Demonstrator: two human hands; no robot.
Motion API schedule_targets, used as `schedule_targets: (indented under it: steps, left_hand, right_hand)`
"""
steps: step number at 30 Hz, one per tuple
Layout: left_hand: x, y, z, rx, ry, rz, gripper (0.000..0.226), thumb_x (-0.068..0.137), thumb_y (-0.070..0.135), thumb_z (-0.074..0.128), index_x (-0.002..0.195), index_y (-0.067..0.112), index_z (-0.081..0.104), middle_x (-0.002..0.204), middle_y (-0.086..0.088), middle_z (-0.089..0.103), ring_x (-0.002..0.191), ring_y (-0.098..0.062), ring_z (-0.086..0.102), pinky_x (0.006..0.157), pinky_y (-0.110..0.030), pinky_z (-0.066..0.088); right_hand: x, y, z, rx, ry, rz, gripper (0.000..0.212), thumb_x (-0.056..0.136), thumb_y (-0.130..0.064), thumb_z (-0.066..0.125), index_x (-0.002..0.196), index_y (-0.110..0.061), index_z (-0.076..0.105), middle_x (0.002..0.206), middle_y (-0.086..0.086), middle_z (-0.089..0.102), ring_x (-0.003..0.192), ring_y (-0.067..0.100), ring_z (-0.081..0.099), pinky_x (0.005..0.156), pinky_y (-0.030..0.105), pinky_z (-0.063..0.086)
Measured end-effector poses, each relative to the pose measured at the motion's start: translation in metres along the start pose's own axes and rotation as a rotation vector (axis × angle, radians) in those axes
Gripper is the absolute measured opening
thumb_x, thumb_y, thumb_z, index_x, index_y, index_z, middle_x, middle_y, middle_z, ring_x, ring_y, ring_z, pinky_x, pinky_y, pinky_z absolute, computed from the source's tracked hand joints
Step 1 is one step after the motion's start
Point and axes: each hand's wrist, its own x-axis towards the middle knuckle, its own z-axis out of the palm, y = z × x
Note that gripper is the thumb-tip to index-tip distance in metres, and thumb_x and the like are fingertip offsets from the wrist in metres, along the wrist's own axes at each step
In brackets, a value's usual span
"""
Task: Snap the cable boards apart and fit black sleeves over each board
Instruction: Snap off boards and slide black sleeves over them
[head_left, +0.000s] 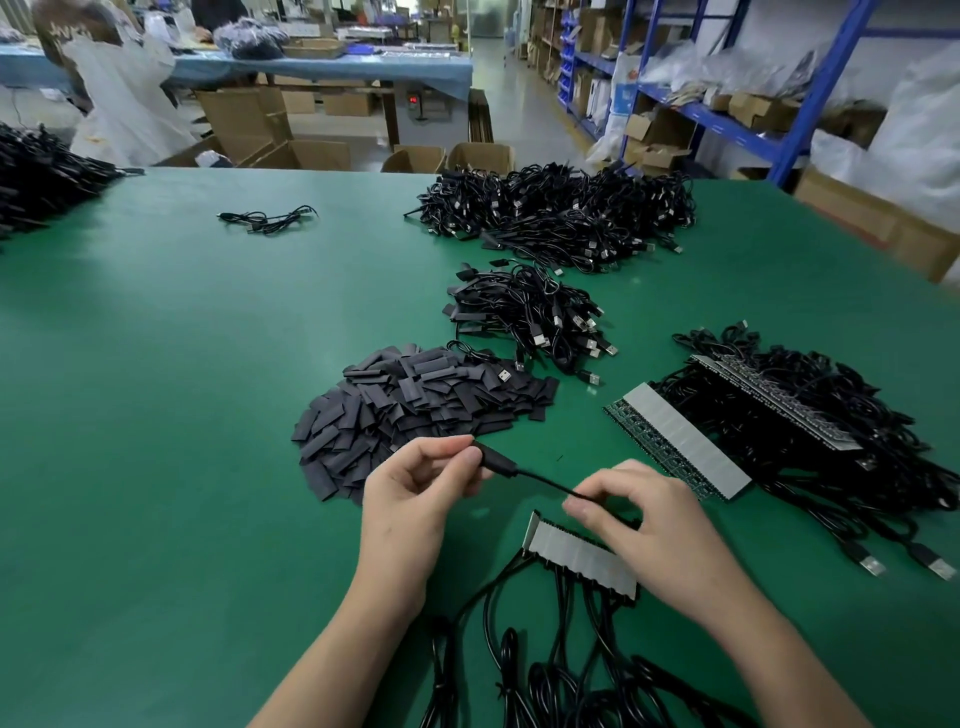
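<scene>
Two hands (415, 488) (654, 519), one cable (545, 483), maybe sleeved

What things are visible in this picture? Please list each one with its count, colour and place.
table: one, green, under everything.
sleeves: one loose pile, black, table centre.
middle cable heap: one, black, behind the sleeves.
far cable heap: one, black, back right.
left cable heap: one, black, far left edge.
loose cable: one, black, alone, back left.
board strips: two visible, grey-topped, on tangled cables, right.
near board strip: one, grey-topped, cables attached, front.
held cable: one, black, between both hands.
cardboard boxes: several, brown, beyond the table.
shelving: one, blue, right background.
left hand: pinches the cable's sleeved end.
right hand: pinches the cable.
</scene>
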Motion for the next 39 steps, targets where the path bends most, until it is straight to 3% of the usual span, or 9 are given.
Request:
schedule_targets:
  steps: [3,9,15,18,21,25,31,35,39]
  left_hand:
    - [0.001,-0.001,0.000,0.011,-0.062,-0.020,0.016,0.092,0.012,0.073,0.108,0.018,0.073,0.092,-0.009,0.079,0.088,-0.020,0.076,0.077,-0.022,0.057]
    - [-0.004,-0.007,0.002,0.842,-0.293,0.244,0.025,0.090,0.045,0.075,0.111,0.031,0.075,0.101,0.020,0.063,0.096,0.001,0.059,0.086,-0.016,0.046]
    - [-0.009,-0.007,0.007,1.017,-0.398,0.241,0.036,0.090,0.060,0.066,0.112,0.033,0.075,0.102,0.018,0.052,0.106,-0.005,0.052,0.096,-0.028,0.044]
    - [-0.010,-0.005,0.008,0.965,-0.367,0.191,0.023,0.090,0.052,0.070,0.104,0.035,0.076,0.100,0.019,0.057,0.103,-0.003,0.054,0.095,-0.028,0.045]
    - [-0.009,-0.002,0.007,0.898,-0.317,0.163,0.009,0.090,0.038,0.071,0.097,0.034,0.076,0.092,0.019,0.066,0.090,0.000,0.060,0.087,-0.024,0.050]
    - [-0.005,0.001,0.005,0.631,-0.202,0.110,0.004,0.091,0.023,0.073,0.093,0.026,0.075,0.075,0.014,0.071,0.071,-0.004,0.065,0.073,-0.023,0.055]
    - [0.004,0.007,-0.001,0.036,-0.212,0.053,0.023,0.094,0.009,0.074,0.114,0.020,0.074,0.079,0.008,0.070,0.078,-0.010,0.066,0.075,-0.021,0.053]
    - [0.002,0.011,-0.002,-0.006,-0.203,0.157,0.021,0.090,0.014,0.077,0.107,0.027,0.077,0.085,0.003,0.073,0.081,-0.011,0.068,0.077,-0.025,0.056]
    - [0.005,0.015,-0.004,0.086,-0.106,0.245,0.027,0.092,0.020,0.072,0.117,0.032,0.072,0.105,0.003,0.076,0.092,-0.017,0.068,0.083,-0.032,0.055]
  right_hand:
    - [0.001,-0.003,-0.004,0.145,-0.010,0.014,0.014,0.095,-0.040,0.068,0.083,-0.036,0.074,0.080,-0.010,0.075,0.077,0.012,0.068,0.080,0.035,0.056]
    - [0.032,-0.019,-0.026,0.136,0.222,-0.012,0.013,0.098,-0.031,0.067,0.087,-0.031,0.074,0.063,-0.001,0.069,0.056,0.009,0.066,0.060,0.017,0.052]
    - [0.155,-0.067,-0.067,-0.158,0.281,-0.107,0.019,0.101,-0.035,0.063,0.105,-0.023,0.077,0.065,-0.003,0.065,0.046,-0.003,0.049,0.045,0.007,0.034]
    - [0.200,-0.091,-0.083,-0.154,0.291,-0.081,0.030,0.103,-0.038,0.061,0.127,-0.024,0.072,0.097,0.003,0.073,0.085,0.014,0.065,0.070,0.021,0.043]
    - [0.195,-0.097,-0.072,-0.093,0.296,-0.085,0.036,0.105,-0.039,0.057,0.137,-0.024,0.066,0.112,-0.008,0.066,0.101,0.008,0.060,0.084,0.020,0.040]
    - [0.128,-0.076,-0.029,-0.024,0.225,-0.136,0.021,0.104,-0.035,0.057,0.118,-0.031,0.073,0.110,-0.019,0.070,0.093,-0.008,0.062,0.073,0.004,0.043]
    - [0.040,-0.055,0.016,0.194,-0.166,-0.010,0.036,0.092,-0.065,0.053,0.107,-0.039,0.073,0.102,-0.020,0.076,0.096,-0.002,0.070,0.083,0.022,0.055]
    - [0.018,-0.064,0.030,0.498,-0.228,0.074,0.032,0.094,-0.045,0.059,0.110,-0.018,0.070,0.096,0.002,0.080,0.088,0.014,0.076,0.077,0.023,0.058]
    - [0.009,-0.074,0.023,0.733,-0.179,0.118,0.025,0.091,-0.037,0.065,0.091,-0.013,0.072,0.072,0.007,0.070,0.063,0.017,0.065,0.065,0.023,0.055]
